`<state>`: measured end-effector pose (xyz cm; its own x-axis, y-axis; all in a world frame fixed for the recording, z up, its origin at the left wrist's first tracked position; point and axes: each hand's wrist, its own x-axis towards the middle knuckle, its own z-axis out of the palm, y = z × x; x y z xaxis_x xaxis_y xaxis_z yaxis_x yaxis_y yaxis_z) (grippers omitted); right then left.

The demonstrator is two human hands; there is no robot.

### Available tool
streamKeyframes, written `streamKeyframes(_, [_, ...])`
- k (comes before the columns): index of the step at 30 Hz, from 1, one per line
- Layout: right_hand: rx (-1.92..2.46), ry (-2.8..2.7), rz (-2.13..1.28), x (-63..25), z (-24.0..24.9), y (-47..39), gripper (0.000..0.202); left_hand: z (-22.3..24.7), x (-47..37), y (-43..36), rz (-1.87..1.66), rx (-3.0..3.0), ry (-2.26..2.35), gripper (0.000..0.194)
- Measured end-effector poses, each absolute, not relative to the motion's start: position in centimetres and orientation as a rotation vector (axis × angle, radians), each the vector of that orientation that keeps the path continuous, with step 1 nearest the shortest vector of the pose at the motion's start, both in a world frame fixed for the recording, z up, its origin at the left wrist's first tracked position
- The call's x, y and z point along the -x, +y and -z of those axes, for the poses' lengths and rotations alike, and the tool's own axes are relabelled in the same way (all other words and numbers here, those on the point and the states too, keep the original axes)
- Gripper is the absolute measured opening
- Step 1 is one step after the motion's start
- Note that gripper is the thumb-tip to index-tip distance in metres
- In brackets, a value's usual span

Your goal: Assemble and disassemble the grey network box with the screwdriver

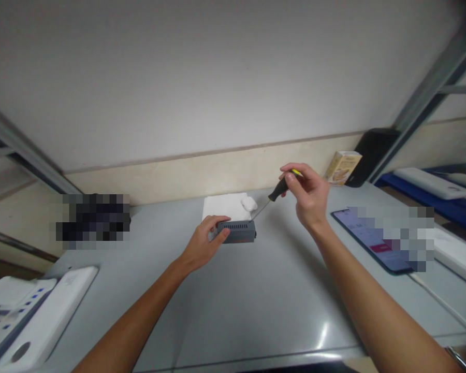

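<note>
- Basically, we have the grey box (241, 233) lying left and below our right hand (310, 194) in the view, its long axis running left to right on the table (233, 300).
- Our left hand (204, 241) is the nearer one, its fingers curled around the box's left end, thumb against the front.
- Our right fingers are closed around the screwdriver (278, 189), whose shaft slants down and left towards the box's top, near its right end — we cannot tell whether the tip touches.
- Just behind the box lie a white sheet (221, 206) and a crumpled white wad (250, 204), close to the shaft.
- To the right, the phone (361, 238) sits well apart from the box; on our side, the tabletop stretches from the box to the near edge.
</note>
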<state>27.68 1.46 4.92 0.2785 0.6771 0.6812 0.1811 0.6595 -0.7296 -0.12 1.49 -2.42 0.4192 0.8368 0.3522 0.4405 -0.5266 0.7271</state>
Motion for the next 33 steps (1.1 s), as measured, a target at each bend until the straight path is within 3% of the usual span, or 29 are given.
streamKeyframes(6, [0.848, -1.367, -0.364, -26.8, -5.4, 0.9, 0.025, 2.6, -0.2, 1.4, -1.024, -2.158, 1.028, 0.026])
streamKeyframes(12, [0.758, -1.556, -0.585, -26.2, -6.5, 0.3, 0.039, 3.0, -0.5, 1.5, -1.030, -2.125, 1.020, 0.026])
streamKeyframes(16, [0.717, -1.594, -0.610, -25.4, -6.8, 0.2, 0.031, 3.1, -0.6, 1.3, -1.030, -2.139, 1.004, 0.027])
streamKeyframes(26, [1.170, -1.113, -0.412, -26.3, -2.2, 4.3, 0.039, 3.4, -0.9, 1.1, -1.077, -2.202, 1.028, 0.028])
streamKeyframes(33, [1.202, -0.961, -0.841, -24.6, 0.4, 4.8, 0.052, 2.9, -0.8, 1.0, -1.076, -2.235, 1.023, 0.036])
